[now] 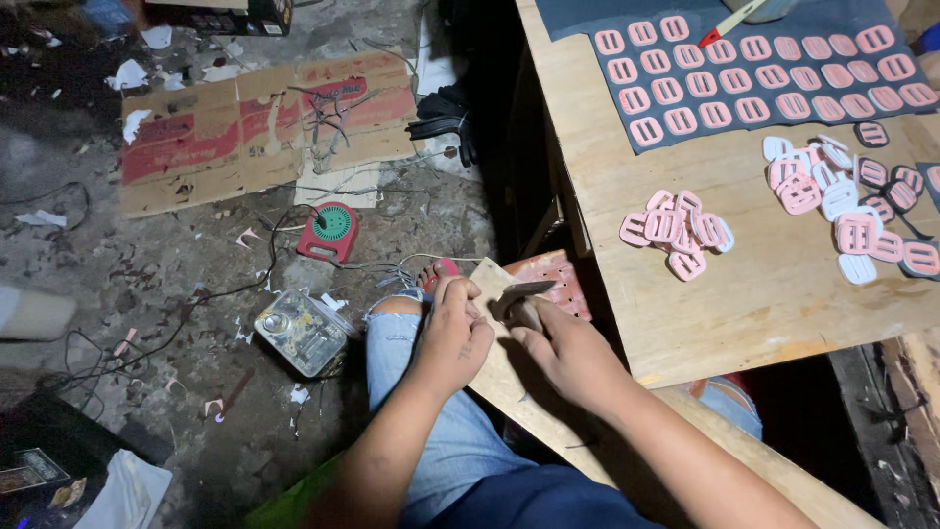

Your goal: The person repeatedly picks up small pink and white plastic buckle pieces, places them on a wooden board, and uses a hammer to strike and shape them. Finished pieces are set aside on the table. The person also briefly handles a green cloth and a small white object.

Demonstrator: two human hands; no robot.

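From the head camera, your left hand [452,333] and right hand [560,350] meet over a narrow wooden board [548,411] that runs slantwise across your lap, just below the edge of the wooden table [725,294]. Your right hand has its fingers curled narrow around a small dark piece [517,312], pinching it at the tips; a thin blade [524,289] juts leftward from the top of that grip, toward your left hand. Whether the blade and the dark piece are one thing or two, you cannot tell here. Your left hand's fingers [460,294] are bent and drawn close together, their tips resting right beside the blade's end and touching the board, but what they hold, if anything, is hidden.

On the table, well apart from your hands, a loose heap of pink buckle shapes [678,230] lies near the edge. Farther right sits a mixed pile of pink, white and dark pieces [852,196]. Beyond them a dark sheet [783,73] carries rows of pink buckle shapes.

On the floor to your left lie a red round device [330,230], a small clear box [302,331] and flattened cardboard [255,127].
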